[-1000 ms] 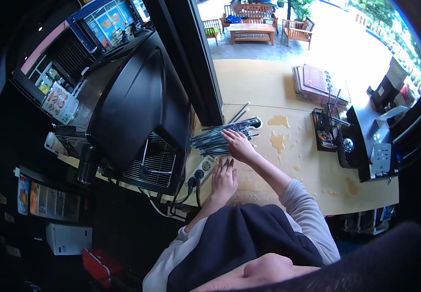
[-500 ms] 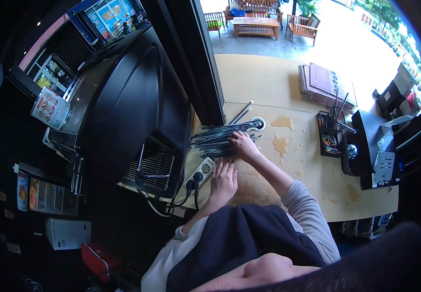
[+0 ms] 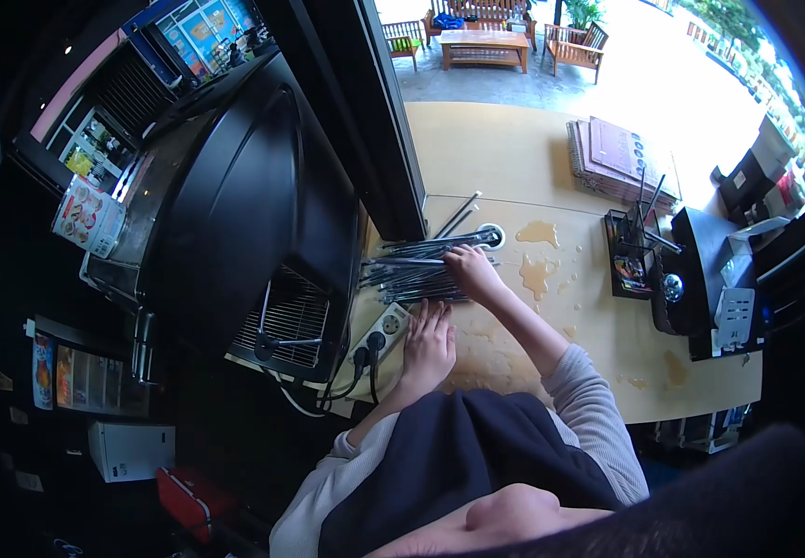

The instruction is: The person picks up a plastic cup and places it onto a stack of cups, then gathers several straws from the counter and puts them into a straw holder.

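A heap of thin dark straws [image 3: 412, 274], seemingly in clear wrappers, lies on the wooden counter [image 3: 477, 149] beside the black post. My right hand [image 3: 472, 272] reaches over the heap's right end, its fingers bent and pinching at the straws; exactly how many it grips is hidden. Just below the heap, my left hand [image 3: 430, 342] rests flat on the counter with its fingers stretched out, fingertips at the near edge of the straws. A white round object [image 3: 493, 235], perhaps a cup rim or tape roll, sits at the heap's upper right.
Brown liquid puddles [image 3: 535, 274] spread right of the straws. A white power strip [image 3: 386, 327] with black plugs is beside my left hand. A large black appliance [image 3: 272, 195] stands at left. Flat cardboard boxes [image 3: 616, 153] and a black organizer [image 3: 627, 260] stand at right.
My right hand has shifted slightly within the heap, and some straws lie differently under it. My left hand stays in place. The camera view has moved a little.
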Available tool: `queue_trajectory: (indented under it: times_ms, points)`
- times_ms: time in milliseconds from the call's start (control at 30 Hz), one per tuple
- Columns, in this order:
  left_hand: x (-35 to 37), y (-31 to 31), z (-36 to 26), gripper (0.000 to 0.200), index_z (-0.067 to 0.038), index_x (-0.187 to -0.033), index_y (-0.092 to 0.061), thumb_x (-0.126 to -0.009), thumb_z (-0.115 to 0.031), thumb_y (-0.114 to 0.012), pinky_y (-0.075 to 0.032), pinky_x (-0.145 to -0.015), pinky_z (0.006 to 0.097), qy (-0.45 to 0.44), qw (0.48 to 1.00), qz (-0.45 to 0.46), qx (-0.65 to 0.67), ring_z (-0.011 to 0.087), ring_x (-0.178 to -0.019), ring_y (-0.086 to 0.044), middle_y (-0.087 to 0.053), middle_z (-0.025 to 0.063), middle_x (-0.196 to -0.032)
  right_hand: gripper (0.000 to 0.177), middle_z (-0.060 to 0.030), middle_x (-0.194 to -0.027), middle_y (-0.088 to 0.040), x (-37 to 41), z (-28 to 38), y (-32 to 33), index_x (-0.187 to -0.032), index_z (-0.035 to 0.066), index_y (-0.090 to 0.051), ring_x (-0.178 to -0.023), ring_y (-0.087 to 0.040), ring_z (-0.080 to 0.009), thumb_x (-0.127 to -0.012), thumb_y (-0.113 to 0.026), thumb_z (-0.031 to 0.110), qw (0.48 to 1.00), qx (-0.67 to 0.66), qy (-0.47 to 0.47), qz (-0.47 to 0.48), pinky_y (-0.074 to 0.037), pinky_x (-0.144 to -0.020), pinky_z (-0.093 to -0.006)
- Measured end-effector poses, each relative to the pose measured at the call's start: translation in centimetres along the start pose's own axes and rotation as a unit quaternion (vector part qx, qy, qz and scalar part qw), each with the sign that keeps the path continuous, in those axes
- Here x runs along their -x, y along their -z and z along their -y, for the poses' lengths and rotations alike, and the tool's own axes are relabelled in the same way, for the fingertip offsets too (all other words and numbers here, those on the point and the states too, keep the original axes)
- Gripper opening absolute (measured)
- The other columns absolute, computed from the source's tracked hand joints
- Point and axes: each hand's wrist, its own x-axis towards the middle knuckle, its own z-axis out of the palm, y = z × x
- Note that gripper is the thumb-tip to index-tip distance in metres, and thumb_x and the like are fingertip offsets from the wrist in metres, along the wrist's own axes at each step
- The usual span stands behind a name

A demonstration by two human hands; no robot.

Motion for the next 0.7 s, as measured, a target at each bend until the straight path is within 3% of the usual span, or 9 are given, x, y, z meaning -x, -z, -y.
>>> queue_trajectory:
  times_ms: [133, 200, 333, 400, 433, 500, 600, 667, 700]
  points:
    - [0.1, -0.3, 0.1, 0.047, -0.003, -0.138, -0.049, -0.099, -0.027, -0.041, -0.022, -0.115, 0.0549, -0.005, 1.0, -0.002, -0.004, 0.0352, -0.143, -0.027, -0.045, 0.0161, -0.146, 0.017, -0.008, -0.084, -0.067, -0.3, -0.3, 1.1, -0.094, 0.005, -0.066, -0.083, -0.065, -0.029, -0.091, -0.058, 0.019, 0.996, -0.028, -0.052, 0.063, -0.048, -0.077, -0.0436]
    - [0.2, -0.4, 0.1, 0.047, -0.003, -0.138, -0.049, -0.099, -0.026, -0.041, -0.022, -0.115, 0.0549, -0.009, 1.0, -0.007, -0.012, 0.0352, -0.143, -0.027, -0.045, 0.0162, -0.145, 0.02, -0.0102, -0.081, -0.07, -0.1, -0.6, 1.7, -0.091, 0.003, -0.067, -0.073, -0.068, -0.027, -0.091, -0.06, 0.022, 0.967, -0.181, -0.139, 0.115, -0.052, -0.069, -0.0424]
    - [0.2, 0.0, -0.1, 0.046, -0.002, -0.138, -0.049, -0.098, -0.025, -0.043, -0.024, -0.114, 0.0551, -0.016, 1.0, -0.021, 0.01, 0.0358, -0.142, -0.031, -0.047, 0.0172, -0.144, 0.021, -0.0098, -0.084, -0.072, 0.7, -1.1, 2.3, -0.089, 0.001, -0.068, -0.074, -0.07, -0.02, -0.094, -0.06, 0.02, 0.926, -0.302, -0.181, 0.138, -0.055, -0.069, -0.0372]
    - [0.4, 0.2, -0.2, 0.046, -0.001, -0.137, -0.049, -0.098, -0.025, -0.044, -0.024, -0.113, 0.0553, -0.023, 0.999, -0.032, 0.018, 0.0362, -0.141, -0.032, -0.047, 0.0176, -0.143, 0.023, -0.0072, -0.088, -0.073, 1.7, -0.5, 2.9, -0.093, -0.001, -0.068, -0.079, -0.07, -0.015, -0.097, -0.058, 0.02, 0.829, -0.499, -0.203, 0.146, -0.055, -0.072, -0.0316]
    - [0.4, 0.3, -0.2, 0.047, -0.001, -0.137, -0.049, -0.098, -0.026, -0.044, -0.025, -0.113, 0.0541, -0.022, 0.998, -0.036, 0.036, 0.0363, -0.14, -0.033, -0.048, 0.0188, -0.142, 0.023, -0.0072, -0.088, -0.073, 2.2, 0.1, 3.3, -0.093, -0.001, -0.068, -0.079, -0.07, -0.015, -0.097, -0.058, 0.02, 0.831, -0.498, -0.201, 0.145, -0.055, -0.072, -0.0316]
    - [0.7, 0.4, -0.2, 0.047, 0.0, -0.137, -0.049, -0.098, -0.026, -0.045, -0.026, -0.113, 0.0529, -0.024, 0.997, -0.042, 0.054, 0.0365, -0.14, -0.034, -0.048, 0.0201, -0.141, 0.025, -0.0046, -0.091, -0.072, 3.7, 1.7, 4.7, -0.095, -0.002, -0.069, -0.082, -0.068, -0.0135, -0.099, -0.057, 0.021, 0.785, -0.558, -0.234, 0.136, -0.054, -0.073, -0.0272]
    - [1.5, 0.3, -0.5, 0.053, 0.002, -0.137, -0.048, -0.097, -0.033, -0.049, -0.03, -0.113, 0.0463, -0.023, 0.996, -0.019, 0.085, 0.0391, -0.139, -0.034, -0.045, 0.0223, -0.143, 0.026, -0.0056, -0.095, -0.072, 5.9, 4.0, 6.1, -0.101, 0.0, -0.068, -0.085, -0.066, -0.0112, -0.099, -0.057, 0.023, 0.808, -0.54, -0.215, 0.097, -0.053, -0.075, -0.0247]
    - [2.2, -0.2, -0.9, 0.056, 0.004, -0.127, -0.055, -0.095, -0.042, -0.054, -0.043, -0.102, 0.0409, -0.033, 0.988, -0.062, 0.138, 0.0395, -0.125, -0.051, -0.057, 0.0263, -0.127, 0.026, -0.0063, -0.098, -0.072, 7.2, 5.5, 6.9, -0.104, -0.001, -0.067, -0.085, -0.066, -0.0108, -0.099, -0.057, 0.023, 0.785, -0.57, -0.224, 0.095, -0.053, -0.075, -0.0251]
    - [2.4, 0.1, -1.2, 0.056, 0.004, -0.127, -0.055, -0.095, -0.042, -0.054, -0.043, -0.102, 0.0409, -0.037, 0.988, -0.061, 0.137, 0.0395, -0.125, -0.051, -0.057, 0.0263, -0.127, 0.027, -0.007, -0.102, -0.072, 7.6, 6.4, 7.3, -0.108, -0.001, -0.065, -0.086, -0.066, -0.0104, -0.099, -0.057, 0.023, 0.76, -0.6, -0.232, 0.095, -0.054, -0.075, -0.0255]
